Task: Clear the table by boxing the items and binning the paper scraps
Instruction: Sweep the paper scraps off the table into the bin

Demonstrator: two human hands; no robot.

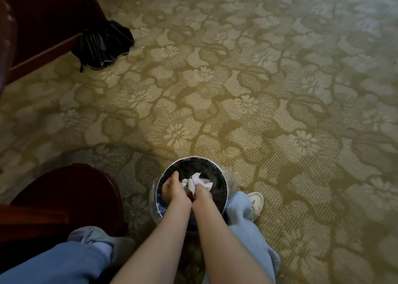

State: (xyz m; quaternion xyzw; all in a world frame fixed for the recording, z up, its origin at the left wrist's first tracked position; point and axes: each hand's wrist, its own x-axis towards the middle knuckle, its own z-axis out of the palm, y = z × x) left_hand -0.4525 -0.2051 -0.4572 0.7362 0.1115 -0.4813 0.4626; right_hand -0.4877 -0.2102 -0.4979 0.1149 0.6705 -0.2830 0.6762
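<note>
Across the whole floor, a patterned carpet (280, 89) in olive and beige, with flower and vine motifs, is laid.

At the upper left corner, a dark wooden furniture piece (43, 14) is recorded, cut off by the frame edge.

At the lower left, a round dark wooden surface (71, 197) is seen, partly covered by the left leg (53, 262) in blue denim; the right leg (247, 225), in paler denim, is bent beside the bin.

Against the base of the furniture piece, a black folded fabric item (103, 44) is laid on the carpet; what it is cannot be told.

Between the legs, a round dark bin (213, 171) is stood on the carpet, with a clear plastic liner (231, 181) folded out over its rim.

Over the bin's mouth, both bare forearms are extended and the hands are held close together, touching at the wrists.

Left hand (172, 189): turned palm down with the thumb stretched forward and the fingers curled under and hidden; whether anything is held cannot be told.

Right hand (203, 194): closed, with white paper scraps (197, 179) gripped in its fingers.

Paper scraps: a crumpled white bunch, held just above the bin's interior, between the two hands.

Just right of the bin, the toe of a white shoe (256, 199) is shown past the right leg
</note>
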